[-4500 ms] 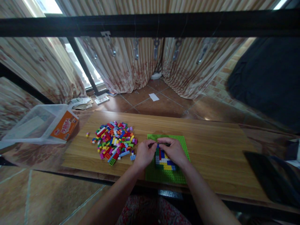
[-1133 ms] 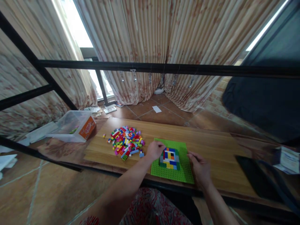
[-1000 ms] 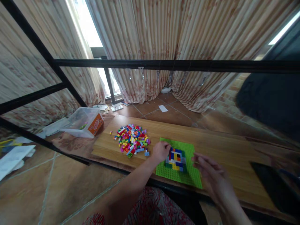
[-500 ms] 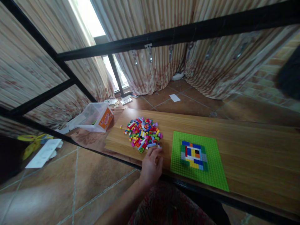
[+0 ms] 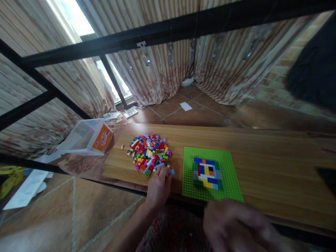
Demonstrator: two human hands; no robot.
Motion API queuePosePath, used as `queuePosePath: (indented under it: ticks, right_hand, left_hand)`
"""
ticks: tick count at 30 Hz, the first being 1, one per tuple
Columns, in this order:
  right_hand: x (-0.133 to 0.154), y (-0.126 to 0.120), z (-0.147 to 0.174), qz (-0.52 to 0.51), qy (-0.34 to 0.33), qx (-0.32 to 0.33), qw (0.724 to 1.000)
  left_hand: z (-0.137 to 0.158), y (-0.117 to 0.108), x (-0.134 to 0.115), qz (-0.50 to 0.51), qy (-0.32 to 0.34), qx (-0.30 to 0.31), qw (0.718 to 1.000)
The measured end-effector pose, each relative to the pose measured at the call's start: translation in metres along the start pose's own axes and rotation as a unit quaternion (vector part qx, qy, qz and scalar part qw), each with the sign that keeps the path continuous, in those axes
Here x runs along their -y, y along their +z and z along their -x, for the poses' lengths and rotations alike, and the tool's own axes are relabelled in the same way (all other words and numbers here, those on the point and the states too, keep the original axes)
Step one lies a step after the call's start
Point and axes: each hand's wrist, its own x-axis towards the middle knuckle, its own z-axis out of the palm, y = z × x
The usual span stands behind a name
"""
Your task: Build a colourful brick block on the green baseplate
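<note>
My left hand (image 5: 159, 187) reaches to the front edge of a pile of small toy building bricks (image 5: 149, 152) in mixed colours. Its fingers are closed, bent down at a light-blue brick (image 5: 171, 172) beside the fingertips. To the right lies a green studded baseplate (image 5: 233, 178). On it a flat block of bricks (image 5: 207, 174) in blue, white, yellow, grey and dark green is built. My right hand (image 5: 231, 222) is in front of the baseplate's near edge, smeared by motion. Its fingers cannot be made out clearly.
The wooden board (image 5: 275, 168) bears the pile and baseplate. A clear plastic box (image 5: 86, 136) with an orange label stands at its left end. A black metal bar (image 5: 157, 29) crosses beyond it, before striped curtains (image 5: 160, 70). Papers (image 5: 186, 106) lie on the tiled floor.
My right hand has come into view from the lower right. The camera view has shifted a little to the right. My left hand stays by the pile, now at the light-blue brick.
</note>
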Motion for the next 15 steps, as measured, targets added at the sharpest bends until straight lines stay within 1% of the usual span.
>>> queuePosePath:
  ticks: [3, 4, 5, 7, 9, 12, 15]
  right_hand:
    - [-0.013, 0.017, -0.026, 0.107, 0.031, 0.000, 0.994]
    - [-0.019, 0.021, -0.031, 0.138, 0.010, -0.016, 0.990]
    - [-0.026, 0.023, -0.033, 0.153, 0.006, -0.017, 0.988]
    - [-0.039, 0.022, -0.033, 0.162, -0.002, -0.025, 0.987]
    - [-0.047, 0.017, -0.030, 0.156, 0.001, -0.031, 0.987]
    - [-0.053, 0.006, -0.028, 0.147, -0.002, -0.028, 0.989]
    - [-0.057, -0.004, -0.033, 0.135, 0.001, -0.005, 0.991]
  left_hand:
    - [0.000, -0.003, -0.020, 0.068, 0.008, 0.049, 0.996]
    - [0.000, -0.004, -0.028, 0.094, 0.020, 0.074, 0.993]
    - [-0.001, -0.003, -0.035, 0.120, 0.032, 0.100, 0.987]
    - [-0.005, -0.002, -0.049, 0.164, 0.053, 0.146, 0.974]
    - [-0.009, 0.001, -0.058, 0.193, 0.057, 0.179, 0.963]
    - [-0.014, 0.007, -0.067, 0.214, 0.047, 0.197, 0.956]
    - [-0.018, 0.014, -0.073, 0.243, 0.035, 0.204, 0.948]
